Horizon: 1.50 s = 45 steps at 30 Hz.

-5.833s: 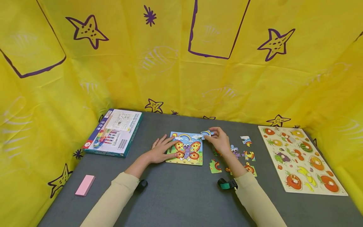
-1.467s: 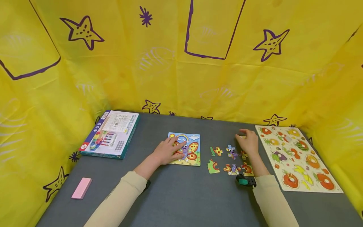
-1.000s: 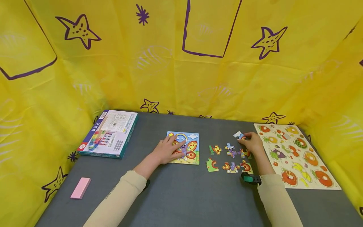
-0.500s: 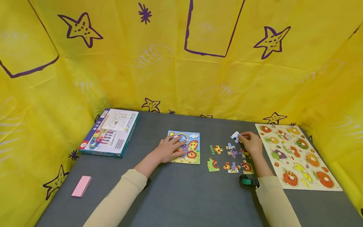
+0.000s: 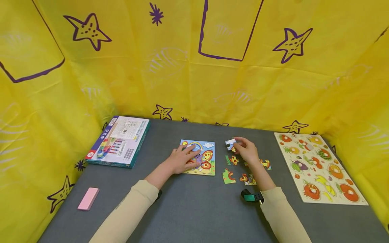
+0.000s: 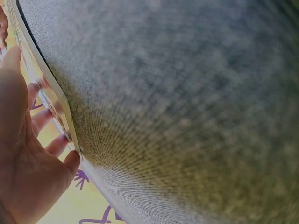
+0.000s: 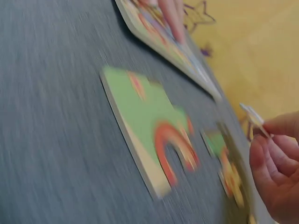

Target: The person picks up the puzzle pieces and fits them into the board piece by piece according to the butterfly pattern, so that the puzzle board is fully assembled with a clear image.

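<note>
My left hand point(image 5: 181, 161) lies with its fingers spread across the butterfly puzzle board point(image 5: 209, 169), covering part of the picture. To the right of the board, my right hand point(image 5: 247, 152) pinches a blue-and-white puzzle piece point(image 5: 230, 144) between thumb and fingers; in the right wrist view that piece point(image 7: 252, 116) appears almost edge-on, off the table. Below the right hand are several loose pieces, among them a green one with a red arc point(image 5: 228, 176) and a yellow-spotted one point(image 5: 232, 160). The right hand and forearm hide some of the others.
A fruit board point(image 5: 322, 168) lies at the right. A boxed set point(image 5: 120, 141) sits at the back left, with a pink block point(image 5: 88, 199) in front of it. Yellow patterned cloth point(image 5: 182, 84) hangs behind and around the grey table point(image 5: 194, 209).
Earlier the right hand held a rainbow piece by the board, then took the blue-and-white piece from the upper right. It has since carried it leftward. The left hand has stayed on the board.
</note>
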Each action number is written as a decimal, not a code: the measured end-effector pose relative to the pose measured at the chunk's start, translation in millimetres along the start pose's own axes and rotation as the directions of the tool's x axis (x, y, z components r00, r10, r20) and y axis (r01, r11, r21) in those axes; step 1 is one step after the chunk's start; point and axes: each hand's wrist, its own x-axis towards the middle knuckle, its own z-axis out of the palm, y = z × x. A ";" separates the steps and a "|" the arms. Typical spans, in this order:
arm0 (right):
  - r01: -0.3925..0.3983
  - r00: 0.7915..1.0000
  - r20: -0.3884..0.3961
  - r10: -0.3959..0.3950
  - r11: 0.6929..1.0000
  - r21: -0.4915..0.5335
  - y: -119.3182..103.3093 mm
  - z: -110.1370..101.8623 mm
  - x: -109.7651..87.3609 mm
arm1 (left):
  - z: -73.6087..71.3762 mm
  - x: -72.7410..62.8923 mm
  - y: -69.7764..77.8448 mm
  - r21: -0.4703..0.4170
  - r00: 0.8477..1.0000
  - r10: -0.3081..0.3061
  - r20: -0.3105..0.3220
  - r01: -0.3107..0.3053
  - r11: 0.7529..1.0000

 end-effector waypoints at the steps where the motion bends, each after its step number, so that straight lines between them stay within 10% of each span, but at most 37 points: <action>1: 0.004 1.000 0.011 -0.004 1.000 0.010 -2.9 5.8 -0.1 | 0.0 0.4 0.3 0.003 1.000 -0.004 0.004 0.004 1.000; 20: 0.097 0.995 0.032 -0.094 0.990 -0.103 -22.0 72.8 2.1 | 1.3 4.8 2.1 0.004 1.000 -0.025 -0.006 0.025 1.000; 45: 0.172 0.985 0.022 -0.172 0.952 -0.253 -20.5 80.3 5.7 | 2.6 5.1 7.2 0.095 0.997 -0.066 0.032 0.062 0.994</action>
